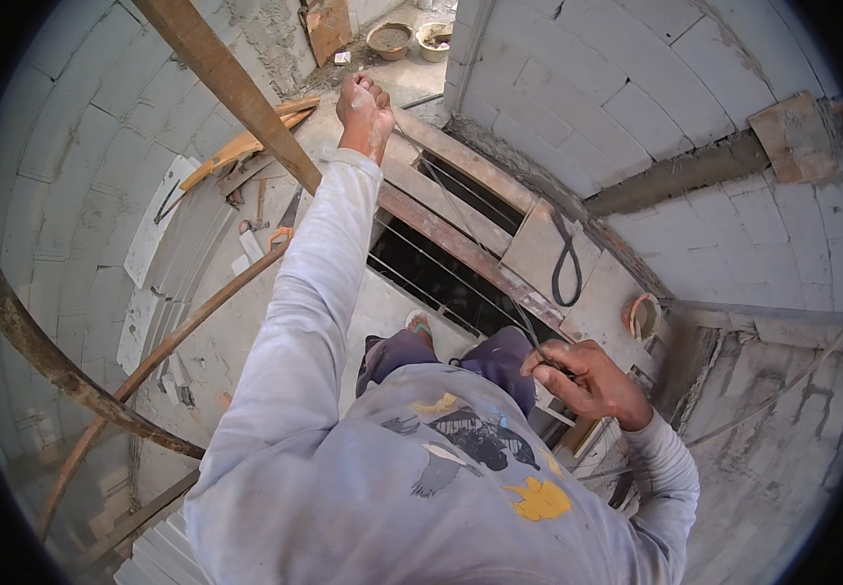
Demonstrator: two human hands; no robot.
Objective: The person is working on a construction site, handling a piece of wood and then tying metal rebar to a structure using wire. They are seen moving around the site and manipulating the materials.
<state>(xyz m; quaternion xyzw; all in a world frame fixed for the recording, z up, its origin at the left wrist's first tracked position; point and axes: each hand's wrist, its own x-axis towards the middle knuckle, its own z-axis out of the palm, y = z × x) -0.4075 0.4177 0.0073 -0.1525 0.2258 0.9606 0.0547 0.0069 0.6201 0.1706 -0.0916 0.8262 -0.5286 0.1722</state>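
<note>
pinching a thin, dark grey strand [457, 211] in the bare right hand [587, 380], near the lap; reaching forward with the dust-whitened bare left hand [366, 112], fisted around the strand's far end. strung from hand to hand above a dark rectangular floor opening [441, 278] edged by a reddish-brown wooden plank [423, 222]; passing left of a black looped cord [569, 240].

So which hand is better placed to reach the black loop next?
Probably the right hand: it is nearer the black loop, while the left hand is stretched out farther forward.
</note>
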